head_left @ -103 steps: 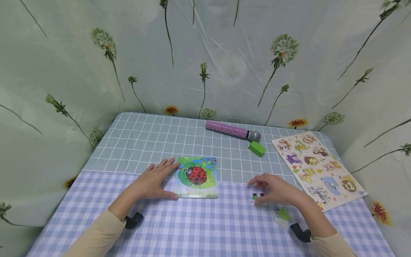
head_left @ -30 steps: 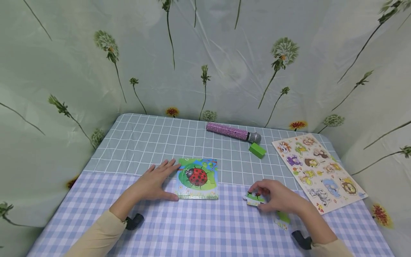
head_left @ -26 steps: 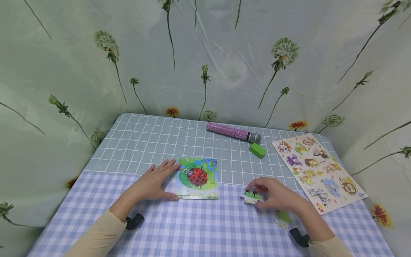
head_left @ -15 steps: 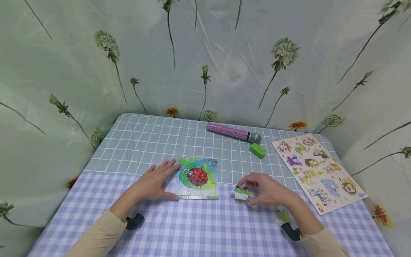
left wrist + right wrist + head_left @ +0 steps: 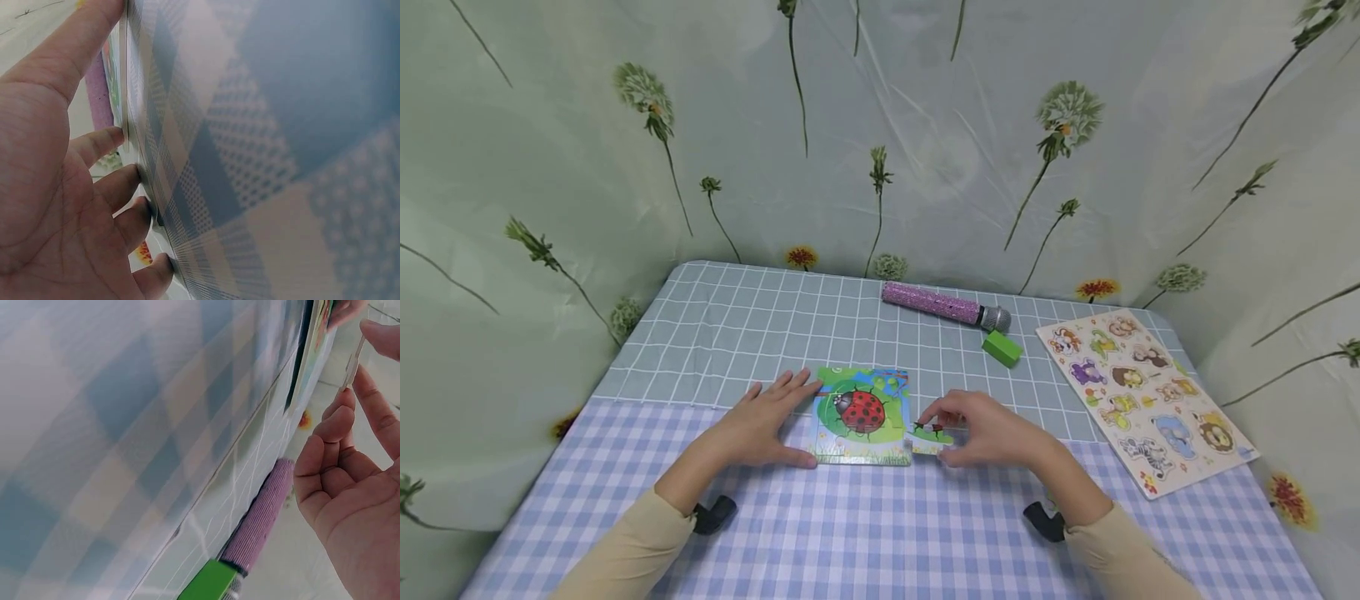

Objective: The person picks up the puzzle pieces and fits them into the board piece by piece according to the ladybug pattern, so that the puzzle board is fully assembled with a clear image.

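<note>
A square ladybug jigsaw puzzle (image 5: 861,417) lies mid-table. My left hand (image 5: 760,425) rests flat at its left side, fingers spread, with forefinger and thumb touching its edge. In the left wrist view those straight fingers (image 5: 103,144) reach the board's rim. My right hand (image 5: 992,429) pinches a puzzle piece (image 5: 931,436) printed with green and dark legs, just at the puzzle's right edge. Seen edge-on in the right wrist view, the thin piece (image 5: 353,362) sits between thumb and fingertips, held off the cloth. Whether it touches the puzzle I cannot tell.
A purple glitter microphone (image 5: 936,302) lies at the back, beside a green block (image 5: 1002,348). On the right is an animal picture board (image 5: 1142,400). Another loose piece (image 5: 1051,505) is mostly hidden by the right forearm. Blue checked cloth (image 5: 850,533) covers the front.
My right hand has picked up the legs piece from the cloth and carried it left to the puzzle's right edge. The left hand and puzzle have stayed in place.
</note>
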Action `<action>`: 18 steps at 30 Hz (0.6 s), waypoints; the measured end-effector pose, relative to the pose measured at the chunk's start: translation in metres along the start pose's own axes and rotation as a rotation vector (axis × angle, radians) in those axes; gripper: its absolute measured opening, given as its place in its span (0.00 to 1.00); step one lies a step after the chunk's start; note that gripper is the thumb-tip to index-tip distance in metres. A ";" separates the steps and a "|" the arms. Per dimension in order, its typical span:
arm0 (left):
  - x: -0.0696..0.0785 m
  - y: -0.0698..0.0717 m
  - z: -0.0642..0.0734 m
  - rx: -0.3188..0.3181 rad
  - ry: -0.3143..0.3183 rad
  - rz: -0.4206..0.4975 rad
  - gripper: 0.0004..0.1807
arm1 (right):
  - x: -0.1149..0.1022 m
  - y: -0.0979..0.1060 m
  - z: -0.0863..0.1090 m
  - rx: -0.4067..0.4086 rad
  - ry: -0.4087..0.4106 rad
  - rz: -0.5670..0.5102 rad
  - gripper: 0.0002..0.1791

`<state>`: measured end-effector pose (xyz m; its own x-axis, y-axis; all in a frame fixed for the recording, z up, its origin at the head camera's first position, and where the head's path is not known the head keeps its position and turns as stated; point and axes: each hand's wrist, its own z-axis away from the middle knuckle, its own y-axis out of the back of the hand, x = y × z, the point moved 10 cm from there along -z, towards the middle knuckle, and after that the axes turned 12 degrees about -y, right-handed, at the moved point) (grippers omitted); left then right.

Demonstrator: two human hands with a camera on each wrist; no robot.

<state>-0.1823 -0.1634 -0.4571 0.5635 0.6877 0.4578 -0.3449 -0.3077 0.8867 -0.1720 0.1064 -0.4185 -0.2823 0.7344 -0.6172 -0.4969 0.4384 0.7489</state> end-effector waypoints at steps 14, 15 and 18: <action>0.000 0.000 0.000 -0.001 0.003 0.003 0.66 | -0.034 -0.024 -0.035 -0.049 0.095 0.041 0.22; 0.000 0.001 0.000 0.001 0.000 0.003 0.65 | -0.036 -0.025 -0.037 -0.051 0.099 0.049 0.22; 0.000 0.001 0.000 0.003 -0.002 0.005 0.65 | -0.040 -0.031 -0.044 -0.061 0.094 0.071 0.21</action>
<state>-0.1822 -0.1635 -0.4563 0.5629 0.6850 0.4625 -0.3454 -0.3135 0.8846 -0.1813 0.0408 -0.4274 -0.3929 0.7095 -0.5850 -0.5210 0.3525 0.7774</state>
